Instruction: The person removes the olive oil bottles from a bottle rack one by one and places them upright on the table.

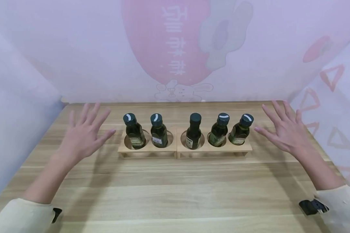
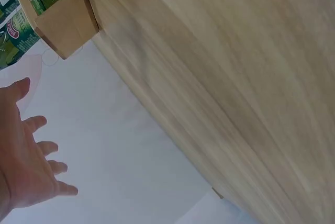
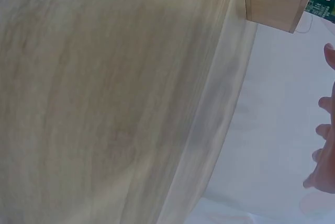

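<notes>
Pale wood, dark bottles, and nothing in either hand

Seen from the head view, the wooden rack (image 1: 176,149) shows two sections butted end to end and carries five bottles (image 1: 193,132): two in its left section, three in its right, several leaning. The left hand (image 1: 84,137) is spread wide to the left of the rack; the right hand (image 1: 287,134) is spread beyond its right end. Neither touches a bottle. I'd judge this a hands-clear moment; handling any bottle would call for reaching in to the rack and curling fingers round one, minding its neighbours. Beneath the rack lies the desk (image 1: 175,191), streaky light wood grain. Behind the rack, a pale backdrop (image 1: 99,77) carries a big pink shape (image 1: 151,48); right of the rack, a side panel (image 1: 323,103) is printed with red triangles (image 1: 333,85).

Left wrist view: splayed, bare fingers, apart from the rack's end, where green labels (image 2: 20,25) show.

Right wrist view: the hand, partly out of sight near the rack's other end, shows separated fingertips, holding nothing I can see.
</notes>
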`<state>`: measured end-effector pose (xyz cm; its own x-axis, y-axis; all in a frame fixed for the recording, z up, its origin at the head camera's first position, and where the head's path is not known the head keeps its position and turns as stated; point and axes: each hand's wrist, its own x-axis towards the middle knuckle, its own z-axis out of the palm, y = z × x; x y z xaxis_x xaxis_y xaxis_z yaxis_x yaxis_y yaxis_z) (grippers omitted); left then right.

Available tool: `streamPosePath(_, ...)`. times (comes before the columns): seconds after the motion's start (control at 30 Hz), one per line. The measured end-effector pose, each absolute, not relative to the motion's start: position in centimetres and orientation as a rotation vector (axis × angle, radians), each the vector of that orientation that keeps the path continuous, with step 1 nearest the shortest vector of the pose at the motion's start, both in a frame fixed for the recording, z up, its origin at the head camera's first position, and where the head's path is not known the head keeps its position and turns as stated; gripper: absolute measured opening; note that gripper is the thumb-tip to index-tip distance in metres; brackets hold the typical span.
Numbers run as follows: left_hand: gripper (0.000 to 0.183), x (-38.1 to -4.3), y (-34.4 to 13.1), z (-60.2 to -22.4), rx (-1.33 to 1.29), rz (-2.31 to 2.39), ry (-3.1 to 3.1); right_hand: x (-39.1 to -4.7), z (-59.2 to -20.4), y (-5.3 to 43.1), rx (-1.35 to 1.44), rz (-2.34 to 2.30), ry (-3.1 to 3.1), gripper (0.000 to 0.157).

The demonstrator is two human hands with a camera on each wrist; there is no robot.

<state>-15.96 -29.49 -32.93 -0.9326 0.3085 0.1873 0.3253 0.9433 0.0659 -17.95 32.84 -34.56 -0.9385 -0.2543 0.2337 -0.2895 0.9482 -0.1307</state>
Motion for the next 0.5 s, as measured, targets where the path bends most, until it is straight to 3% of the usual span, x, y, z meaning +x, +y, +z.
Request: streamPosePath(0.5,0.082,-16.0,-27.3,-32.6,-0.688,-0.727,-3.017,-17.7,-34.7,31.6,0.928,0.891,-3.006,0.097)
